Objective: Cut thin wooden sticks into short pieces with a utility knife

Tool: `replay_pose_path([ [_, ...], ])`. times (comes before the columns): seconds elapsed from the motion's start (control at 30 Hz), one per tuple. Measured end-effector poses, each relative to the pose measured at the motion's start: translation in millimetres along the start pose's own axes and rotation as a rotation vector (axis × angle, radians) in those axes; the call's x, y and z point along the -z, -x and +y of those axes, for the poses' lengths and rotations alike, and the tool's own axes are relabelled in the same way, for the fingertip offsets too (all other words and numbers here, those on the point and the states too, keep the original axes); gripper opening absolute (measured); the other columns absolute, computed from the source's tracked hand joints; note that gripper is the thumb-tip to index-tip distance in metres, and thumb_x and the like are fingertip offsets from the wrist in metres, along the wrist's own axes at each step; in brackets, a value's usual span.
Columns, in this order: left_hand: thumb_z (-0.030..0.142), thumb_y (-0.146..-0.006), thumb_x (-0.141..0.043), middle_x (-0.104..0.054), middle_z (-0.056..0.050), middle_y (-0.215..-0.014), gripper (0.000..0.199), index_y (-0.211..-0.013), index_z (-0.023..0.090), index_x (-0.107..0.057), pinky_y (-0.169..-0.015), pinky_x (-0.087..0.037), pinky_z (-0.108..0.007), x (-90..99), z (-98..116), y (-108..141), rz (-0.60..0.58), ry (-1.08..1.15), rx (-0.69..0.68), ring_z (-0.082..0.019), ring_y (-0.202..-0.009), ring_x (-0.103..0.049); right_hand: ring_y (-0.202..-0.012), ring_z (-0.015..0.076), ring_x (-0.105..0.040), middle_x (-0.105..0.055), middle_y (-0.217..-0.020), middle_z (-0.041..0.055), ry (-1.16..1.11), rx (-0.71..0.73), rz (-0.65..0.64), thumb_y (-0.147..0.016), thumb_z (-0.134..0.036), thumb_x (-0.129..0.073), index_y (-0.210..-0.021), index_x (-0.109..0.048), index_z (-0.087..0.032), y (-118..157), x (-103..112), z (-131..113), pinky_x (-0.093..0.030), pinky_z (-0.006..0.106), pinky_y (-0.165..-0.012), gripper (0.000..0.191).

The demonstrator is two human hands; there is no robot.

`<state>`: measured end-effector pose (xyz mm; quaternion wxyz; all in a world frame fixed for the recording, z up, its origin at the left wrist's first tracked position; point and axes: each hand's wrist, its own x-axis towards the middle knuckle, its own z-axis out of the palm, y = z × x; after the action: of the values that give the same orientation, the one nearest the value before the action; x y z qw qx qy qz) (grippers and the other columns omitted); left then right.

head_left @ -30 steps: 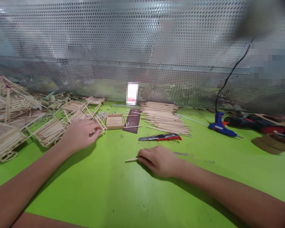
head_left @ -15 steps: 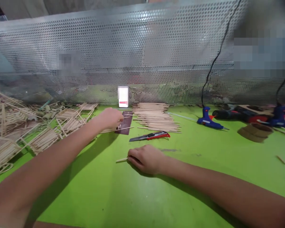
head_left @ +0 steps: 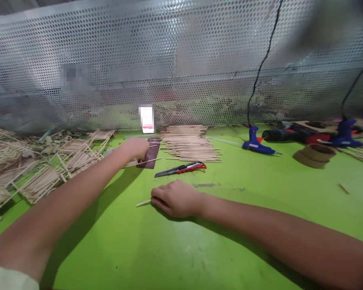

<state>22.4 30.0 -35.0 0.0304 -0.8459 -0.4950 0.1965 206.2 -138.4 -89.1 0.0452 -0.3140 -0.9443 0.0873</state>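
My left hand [head_left: 136, 148] is curled over the left side of a dark brown sheet [head_left: 152, 155], its fingertips turned down. What those fingers pinch, if anything, is hidden. A few thin stick pieces lie on that sheet. Close to me, my right hand [head_left: 174, 198] rests on the table with its fingers closed around a short thin wooden stick [head_left: 143, 203], whose tip pokes out to the left. Between the two hands lies a box cutter [head_left: 180, 169] with a red and black handle, its blade pointing left. Behind it is a pile of wooden sticks [head_left: 187, 141].
Stick-built frames [head_left: 40, 183] crowd the left side of the green table [head_left: 181, 257]. A lit phone [head_left: 147, 119] leans against the perforated metal screen [head_left: 115, 52]. To the right are a blue glue gun [head_left: 258, 141], a second glue gun [head_left: 349, 133] and a brown ring [head_left: 314, 156].
The whole view has shifted, so things appear further left. My left hand now covers more of the small pieces on the dark sheet. My right hand keeps the stick in place.
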Motion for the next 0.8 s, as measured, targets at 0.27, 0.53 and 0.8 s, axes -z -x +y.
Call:
replay_pose_path([
  [0.27, 0.035, -0.077, -0.074, -0.080, -0.007, -0.089, 0.017, -0.088, 0.025, -0.082, -0.065, -0.049, -0.027, -2.9, -5, 1, -0.022, 0.100, -0.059, -0.020, -0.071, -0.068, -0.065, 0.0160, -0.058, -0.074, -0.090, 0.0055, -0.007, -0.009, -0.020, -0.110, -0.037, -0.043, -0.103, -0.064, -0.019, 0, 1, 0, -0.028, 0.031, -0.059, 0.029],
  [0.53, 0.023, -0.074, -0.072, -0.079, -0.010, -0.105, 0.034, -0.107, 0.025, -0.080, -0.073, -0.051, -0.032, -4.3, -10, 2, -0.003, 0.140, -0.083, -0.025, -0.084, -0.071, -0.063, 0.0149, -0.058, -0.072, -0.087, 0.0039, -0.023, -0.011, -0.015, -0.110, -0.036, -0.043, -0.101, -0.062, -0.019, -1, -2, 3, -0.027, 0.032, -0.057, 0.027],
  [0.8, 0.026, -0.078, -0.072, -0.078, -0.009, -0.113, 0.036, -0.113, 0.025, -0.077, -0.078, -0.051, -0.031, 5.4, -9, 4, 0.009, 0.149, -0.094, -0.025, -0.092, -0.070, -0.065, 0.0148, -0.058, -0.073, -0.088, 0.0036, -0.022, -0.013, -0.016, -0.110, -0.035, -0.044, -0.101, -0.063, -0.019, -1, -2, 4, -0.027, 0.031, -0.058, 0.026],
])
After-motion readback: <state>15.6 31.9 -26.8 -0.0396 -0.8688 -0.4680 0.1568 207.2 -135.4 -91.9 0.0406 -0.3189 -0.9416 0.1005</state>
